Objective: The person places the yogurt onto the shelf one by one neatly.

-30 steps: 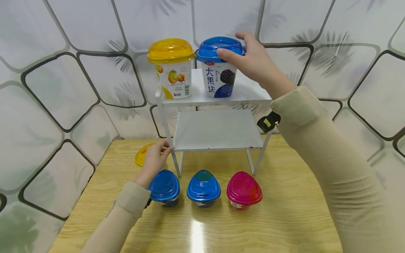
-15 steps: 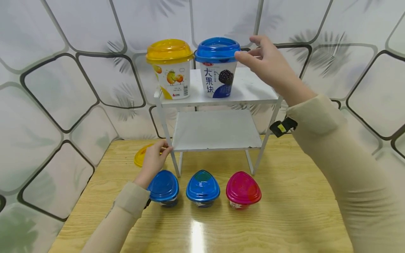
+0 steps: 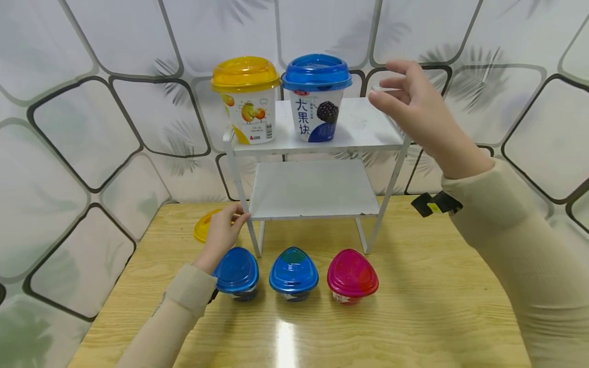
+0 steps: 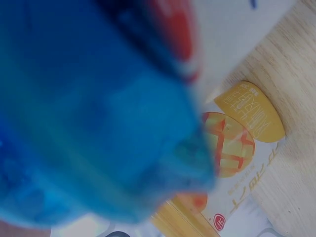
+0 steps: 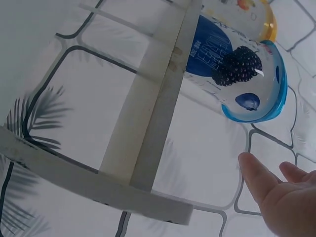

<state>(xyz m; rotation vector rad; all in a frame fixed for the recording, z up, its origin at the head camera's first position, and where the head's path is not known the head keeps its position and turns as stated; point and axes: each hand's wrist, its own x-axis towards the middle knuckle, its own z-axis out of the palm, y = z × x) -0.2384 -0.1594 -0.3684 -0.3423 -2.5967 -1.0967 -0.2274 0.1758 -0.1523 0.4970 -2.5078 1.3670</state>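
My left hand (image 3: 224, 230) pinches the left front leg of the white two-tier rack (image 3: 315, 189) at its lower shelf. My right hand (image 3: 421, 110) hangs in the air over the rack's right end, fingers apart and holding nothing. On the top shelf stand a yellow-lidded yogurt cup (image 3: 247, 99) and, to its right, a blue-lidded blackberry yogurt cup (image 3: 317, 97), upright and close together. The right wrist view shows the right fingers apart from the blackberry cup (image 5: 234, 69). A blurred blue lid (image 4: 98, 108) fills much of the left wrist view, hiding the left fingers.
In front of the rack, two blue-lidded cups, one left (image 3: 238, 271) and one middle (image 3: 293, 273), and a pink-lidded cup (image 3: 352, 276) stand in a row on the wooden table (image 3: 285, 342). Behind my left hand is a yellow-lidded cup (image 3: 202, 227) with a mango label.
My right hand has let go of the blackberry cup's blue lid and moved right and slightly down. The cup stays on the top shelf. My left hand keeps its place on the rack.
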